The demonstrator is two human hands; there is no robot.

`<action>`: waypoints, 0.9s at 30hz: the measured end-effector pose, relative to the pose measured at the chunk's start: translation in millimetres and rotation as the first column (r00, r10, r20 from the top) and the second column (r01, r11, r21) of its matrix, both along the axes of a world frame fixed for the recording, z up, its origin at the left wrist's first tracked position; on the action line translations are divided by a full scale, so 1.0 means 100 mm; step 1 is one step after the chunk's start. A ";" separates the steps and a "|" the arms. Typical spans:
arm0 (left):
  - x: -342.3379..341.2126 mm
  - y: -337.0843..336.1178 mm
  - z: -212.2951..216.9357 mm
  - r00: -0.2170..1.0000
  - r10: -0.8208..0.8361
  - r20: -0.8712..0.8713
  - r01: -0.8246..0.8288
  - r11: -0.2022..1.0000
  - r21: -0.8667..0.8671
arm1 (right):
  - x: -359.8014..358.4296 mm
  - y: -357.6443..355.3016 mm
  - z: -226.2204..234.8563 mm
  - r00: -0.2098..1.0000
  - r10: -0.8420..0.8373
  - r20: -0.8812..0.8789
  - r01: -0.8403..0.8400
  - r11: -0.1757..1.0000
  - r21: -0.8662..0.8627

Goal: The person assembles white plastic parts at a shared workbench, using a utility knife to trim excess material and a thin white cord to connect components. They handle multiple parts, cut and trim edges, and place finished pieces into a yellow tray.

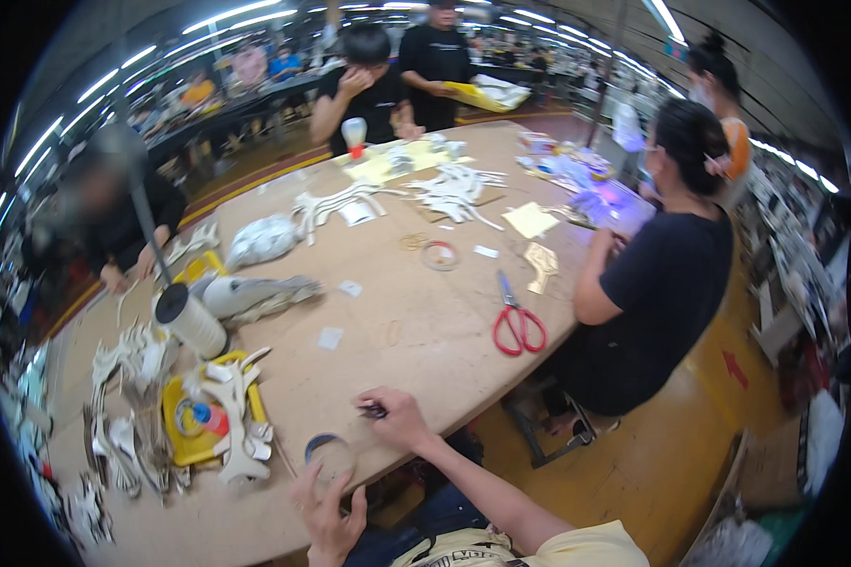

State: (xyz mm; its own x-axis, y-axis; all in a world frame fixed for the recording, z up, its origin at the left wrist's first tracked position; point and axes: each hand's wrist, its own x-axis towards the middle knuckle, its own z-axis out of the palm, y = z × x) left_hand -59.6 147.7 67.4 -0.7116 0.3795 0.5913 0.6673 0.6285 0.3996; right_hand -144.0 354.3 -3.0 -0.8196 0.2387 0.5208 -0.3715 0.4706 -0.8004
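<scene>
Head view: at eight o'clock, shows pale pieces [244, 460], seemingly cut already, lying loose in and around a yellow tray [169, 416], not visibly joined; at seven, a ring [323, 438] beside the left hand [331, 524], with fingers spread, cannot tell if touching; at six, the right hand [401, 420], fingers clamped on a small dark object [375, 411]; at four, red-handled scissors [510, 308], untouched

My tabletop [435, 354] looks matt and smooth; the scissors [511, 305] pair metal blades [505, 286] with glossy red plastic handles [522, 333].
</scene>
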 end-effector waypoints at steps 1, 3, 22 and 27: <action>-0.02 0.00 -0.15 0.998 0.040 0.057 -0.040 0.999 -0.007 | 0.00 0.01 0.03 0.999 -0.021 -0.030 0.018 0.996 -0.092; -0.07 0.00 -0.41 0.979 0.121 0.165 -0.120 0.993 -0.019 | 0.02 0.02 0.08 0.982 -0.023 0.190 0.058 0.981 -0.184; 0.26 -0.20 0.47 0.978 -0.184 0.094 0.065 0.708 0.703 | 0.00 -0.07 0.12 0.991 0.064 0.117 -0.088 0.974 0.211; 0.29 -0.13 1.28 0.768 -0.583 -0.266 0.449 0.193 0.872 | 0.14 -0.25 0.19 0.933 0.151 0.326 -0.271 0.891 0.365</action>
